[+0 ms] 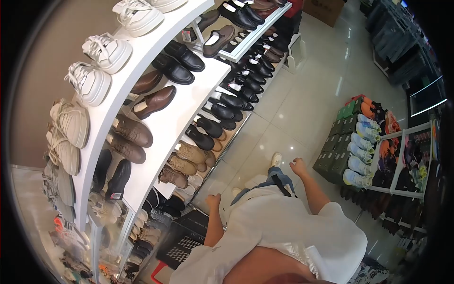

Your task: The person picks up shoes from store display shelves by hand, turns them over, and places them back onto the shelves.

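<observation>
My left hand hangs at my left side with its fingers loosely curled and nothing visible in it. Beside that forearm is a black shopping basket with a red handle; whether it hangs on my arm I cannot tell. Nearest to this hand are tan lace-up shoes on a low shelf. My right hand is held out in front on the right, fingers curled in, also with nothing visible. It is left of a stack of dark shoe boxes, apart from them.
A curved white shelf unit on the left carries white sneakers, brown shoes and black shoes. Light sneakers stand beside the boxes on the right. Shiny tiled floor runs between, with dark clothes hanging beyond.
</observation>
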`<act>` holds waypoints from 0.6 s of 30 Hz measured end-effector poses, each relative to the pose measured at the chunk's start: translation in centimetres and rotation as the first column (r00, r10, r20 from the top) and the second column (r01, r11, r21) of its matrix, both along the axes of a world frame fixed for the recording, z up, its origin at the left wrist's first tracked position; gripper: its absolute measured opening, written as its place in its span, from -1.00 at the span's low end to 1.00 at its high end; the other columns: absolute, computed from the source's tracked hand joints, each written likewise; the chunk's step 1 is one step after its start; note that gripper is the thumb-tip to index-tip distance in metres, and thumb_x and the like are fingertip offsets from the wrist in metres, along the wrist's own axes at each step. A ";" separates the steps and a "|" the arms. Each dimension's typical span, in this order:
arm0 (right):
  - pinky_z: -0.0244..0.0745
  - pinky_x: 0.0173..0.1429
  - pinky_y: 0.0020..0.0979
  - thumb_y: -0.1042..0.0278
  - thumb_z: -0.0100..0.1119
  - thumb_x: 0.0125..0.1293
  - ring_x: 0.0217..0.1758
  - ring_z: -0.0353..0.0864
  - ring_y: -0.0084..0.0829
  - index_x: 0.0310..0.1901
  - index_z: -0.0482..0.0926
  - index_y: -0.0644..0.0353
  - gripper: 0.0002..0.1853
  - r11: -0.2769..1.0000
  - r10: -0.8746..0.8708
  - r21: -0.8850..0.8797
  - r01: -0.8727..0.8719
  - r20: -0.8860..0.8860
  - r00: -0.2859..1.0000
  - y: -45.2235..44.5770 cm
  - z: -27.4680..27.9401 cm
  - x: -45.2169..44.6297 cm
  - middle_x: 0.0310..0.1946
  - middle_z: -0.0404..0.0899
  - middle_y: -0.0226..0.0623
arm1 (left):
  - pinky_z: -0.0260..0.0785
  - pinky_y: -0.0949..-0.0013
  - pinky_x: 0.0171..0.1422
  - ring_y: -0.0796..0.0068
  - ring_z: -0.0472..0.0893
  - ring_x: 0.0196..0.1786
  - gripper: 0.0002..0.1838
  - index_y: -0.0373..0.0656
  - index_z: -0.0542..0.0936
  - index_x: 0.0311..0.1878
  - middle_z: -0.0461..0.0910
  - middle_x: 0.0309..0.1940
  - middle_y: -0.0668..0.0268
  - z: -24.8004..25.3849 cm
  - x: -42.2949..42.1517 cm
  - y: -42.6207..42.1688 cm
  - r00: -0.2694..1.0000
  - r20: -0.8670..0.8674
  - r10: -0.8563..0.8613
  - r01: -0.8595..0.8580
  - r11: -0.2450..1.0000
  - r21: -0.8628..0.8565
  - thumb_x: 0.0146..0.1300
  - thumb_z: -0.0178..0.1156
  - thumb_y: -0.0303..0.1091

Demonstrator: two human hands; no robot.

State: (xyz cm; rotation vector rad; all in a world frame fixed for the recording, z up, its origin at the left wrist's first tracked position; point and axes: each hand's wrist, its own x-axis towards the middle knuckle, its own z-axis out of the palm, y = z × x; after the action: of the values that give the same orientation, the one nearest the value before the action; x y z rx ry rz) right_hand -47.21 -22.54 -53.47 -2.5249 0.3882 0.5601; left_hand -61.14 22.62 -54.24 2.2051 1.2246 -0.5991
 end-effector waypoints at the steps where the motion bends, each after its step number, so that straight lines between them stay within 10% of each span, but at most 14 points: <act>1: 0.49 0.18 -0.14 0.17 0.25 0.17 0.06 0.57 0.07 -0.06 0.62 0.32 -0.59 1.000 0.009 0.006 -0.009 -0.002 1.000 -1.8 -0.4 0.0 -0.03 0.58 0.13 | 0.42 0.07 0.17 -0.16 0.60 0.01 -0.39 -0.48 0.58 -0.03 0.60 -0.08 -0.27 -1.1 0.8 -0.6 0.999 -0.035 -0.002 0.002 1.000 -0.003 -0.03 0.30 -0.10; 11: 0.53 0.07 -0.17 0.19 0.25 0.22 -0.03 0.63 0.00 -0.09 0.62 0.31 -0.65 0.979 -0.081 0.203 0.034 0.232 0.969 -9.0 1.8 14.3 -0.09 0.61 0.07 | 0.44 0.32 0.01 0.34 0.64 -0.14 -0.64 -0.35 0.63 -0.06 0.68 -0.23 0.12 7.9 27.1 -18.8 0.826 0.556 0.091 0.109 0.942 -0.316 0.19 0.25 -0.26; 18: 0.57 0.00 -0.25 0.21 0.24 0.29 -0.06 0.66 -0.11 -0.02 0.59 0.27 -0.66 0.917 -0.082 0.393 -0.068 0.354 0.932 -6.9 8.7 25.5 -0.02 0.60 -0.05 | 0.40 0.37 0.14 0.40 0.61 -0.03 -0.69 -0.32 0.63 -0.03 0.67 -0.14 0.17 11.0 36.8 -25.3 0.769 0.626 0.129 0.209 0.875 -0.437 0.23 0.24 -0.32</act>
State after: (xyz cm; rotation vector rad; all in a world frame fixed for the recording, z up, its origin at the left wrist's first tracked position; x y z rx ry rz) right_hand -21.72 -29.42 -44.77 -2.1619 0.1252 0.1343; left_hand -24.39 -2.72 -43.26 1.7628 0.5724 -0.1001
